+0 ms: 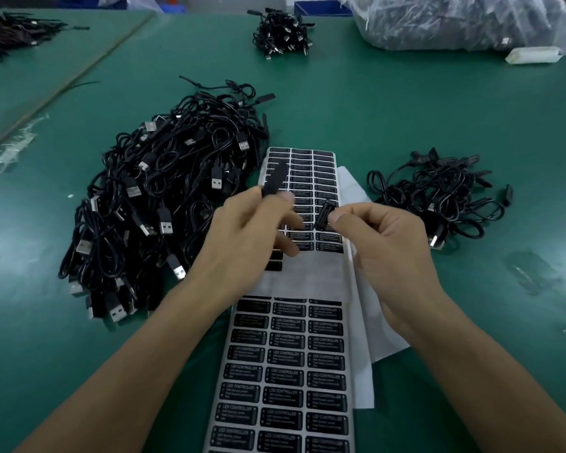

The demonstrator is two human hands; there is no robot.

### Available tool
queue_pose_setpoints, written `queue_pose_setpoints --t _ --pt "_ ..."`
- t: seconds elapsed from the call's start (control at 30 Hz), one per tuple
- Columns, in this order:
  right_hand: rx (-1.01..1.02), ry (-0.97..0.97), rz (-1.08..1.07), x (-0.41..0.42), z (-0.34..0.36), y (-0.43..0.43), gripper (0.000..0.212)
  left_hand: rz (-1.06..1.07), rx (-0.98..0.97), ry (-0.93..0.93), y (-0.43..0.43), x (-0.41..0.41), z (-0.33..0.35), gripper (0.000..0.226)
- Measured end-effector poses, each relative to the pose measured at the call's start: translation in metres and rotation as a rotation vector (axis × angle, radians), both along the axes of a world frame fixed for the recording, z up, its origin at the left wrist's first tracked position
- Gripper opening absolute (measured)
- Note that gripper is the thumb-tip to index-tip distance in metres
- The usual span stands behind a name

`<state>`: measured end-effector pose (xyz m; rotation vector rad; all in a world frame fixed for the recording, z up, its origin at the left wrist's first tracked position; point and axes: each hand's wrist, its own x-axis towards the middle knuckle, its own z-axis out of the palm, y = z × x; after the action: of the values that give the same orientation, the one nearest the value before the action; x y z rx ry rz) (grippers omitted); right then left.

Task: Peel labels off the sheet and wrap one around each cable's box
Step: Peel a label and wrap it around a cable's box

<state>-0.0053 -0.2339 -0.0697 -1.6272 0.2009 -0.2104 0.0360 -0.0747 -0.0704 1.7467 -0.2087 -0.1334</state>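
Note:
A long label sheet [288, 361] with rows of black LED CONTROLLER labels runs down the middle of the green table. Above it, my left hand [242, 237] holds a cable's slim black box [275, 179], which points up and away. My right hand [383, 243] pinches a peeled black label [324, 215] between thumb and forefinger, a little to the right of the box and apart from it. A large heap of black USB cables [164, 204] lies left of the sheet. A smaller pile of cables [441, 197] lies to the right.
White backing paper [370, 325] lies under the sheet's right side. Another cable bundle [281, 34] sits at the far middle, a clear plastic bag of cables [464, 21] at the far right, and more cables [10, 31] at the far left. A seam [62, 83] crosses the table's left.

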Motion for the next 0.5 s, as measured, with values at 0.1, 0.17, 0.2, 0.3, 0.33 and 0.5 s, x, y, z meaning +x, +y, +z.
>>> queue_pose_setpoints --t 0.1,0.17,0.2,0.3,0.33,0.5 --pt "0.118 0.012 0.023 -0.0003 0.0028 -0.0014 0.028 0.001 0.063 0.028 0.0036 0.0006 0.0007 0.04" --pt "0.205 0.04 0.062 0.0002 0.0027 -0.0007 0.027 -0.013 0.1 -0.018 0.0045 -0.0001 0.0013 0.041" --pt "0.235 0.056 0.079 0.0004 0.0022 -0.0001 0.026 -0.031 0.106 -0.04 0.0039 -0.0009 0.0014 0.042" --pt "0.266 0.082 0.104 0.0009 0.0007 0.0015 0.022 -0.096 0.112 -0.067 0.0029 -0.0031 0.0032 0.041" --pt "0.274 0.078 0.108 0.0007 0.0006 0.0017 0.022 -0.118 0.135 -0.076 0.0038 -0.003 0.0034 0.042" --pt "0.274 0.064 0.094 0.0014 -0.001 0.0015 0.019 -0.204 0.113 -0.085 0.0049 -0.0028 0.0017 0.035"
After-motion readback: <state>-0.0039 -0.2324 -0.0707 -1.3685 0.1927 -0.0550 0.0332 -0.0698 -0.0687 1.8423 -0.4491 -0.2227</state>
